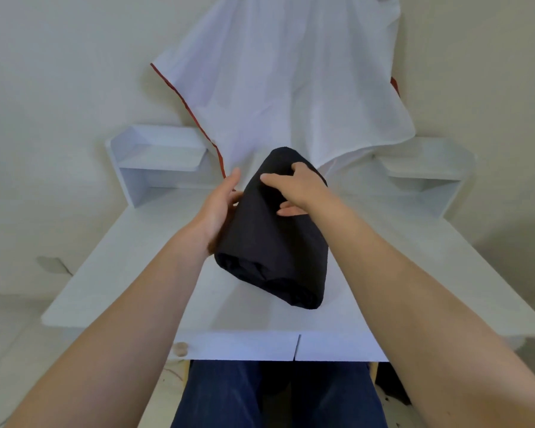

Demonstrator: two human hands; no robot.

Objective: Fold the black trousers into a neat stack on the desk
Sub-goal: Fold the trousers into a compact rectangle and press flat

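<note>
While both bare forearms reach forward over the near edge of the tabletop [105, 273], the black trousers [272, 239] sit as a thick folded bundle around its middle. The bundle's long side runs from the near edge toward the far edge. Its near end rests on the surface and shows stacked, rounded folds. Whether the far end is lifted off the surface I cannot tell.

The left grip [220, 208] stands on edge against the bundle's left side, palm turned inward onto the fabric. Its fingers [233, 177] are straight and close together, pointing toward the far edge, and they press flat rather than closing on anything. The left wrist is level with the middle of the bundle.

The right grip [300, 186] comes in from the right and lies over the top of the bundle's far half, wrist bent a little inward. Its fingers are curled into the cloth and one lies across the top toward the left side. The thumb [288, 210] shows lower down on the upper face, so the fabric is pinched between thumb and fingers.

Behind the bundle a white cloth with red edging [275, 88] hangs down the wall to the far edge. A white shelf unit [155, 162] stands at the far-left corner and another [423, 174] at the far-right corner. Below the near edge are two drawer fronts [244, 347], the left one with a round knob [180, 349].
</note>
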